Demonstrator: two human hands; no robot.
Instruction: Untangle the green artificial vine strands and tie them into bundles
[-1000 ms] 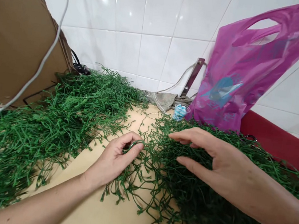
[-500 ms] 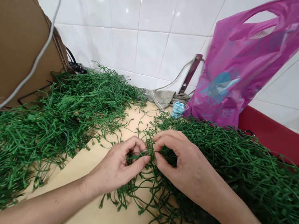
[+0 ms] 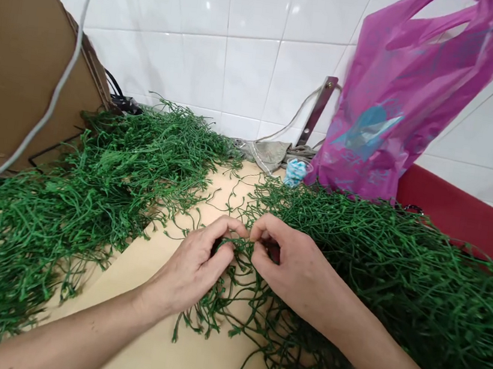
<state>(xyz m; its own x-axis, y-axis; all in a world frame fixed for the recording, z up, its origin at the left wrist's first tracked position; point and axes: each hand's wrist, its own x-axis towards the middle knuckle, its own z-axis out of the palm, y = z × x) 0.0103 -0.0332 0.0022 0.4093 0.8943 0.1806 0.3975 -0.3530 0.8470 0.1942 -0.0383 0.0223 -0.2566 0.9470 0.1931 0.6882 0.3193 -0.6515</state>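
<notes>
My left hand [image 3: 200,260] is closed around a few thin green stems [image 3: 199,317], whose tips hang below it over the pale tabletop [image 3: 148,341]. Close beside it, my right hand [image 3: 294,269] has thumb and forefinger pinched on a stem at the left hand's fingertips. The exact grip between the fingertips is too small to make out. A large heap of green stems [image 3: 400,259] lies to the right and partly under my right hand. Another green heap [image 3: 105,184] spreads along the left.
A cardboard box [image 3: 18,57] stands at the left behind a hanging white cable [image 3: 62,84]. Against the tiled wall are a pink plastic bag [image 3: 375,104], a small cup with blue-and-white contents [image 3: 294,173], a metal bracket [image 3: 318,112] and a red object [image 3: 464,219].
My right hand's fingers have drawn together into a tighter pinch, and the left thumb has pulled back slightly. The whole view has shifted a little, with the background sitting higher.
</notes>
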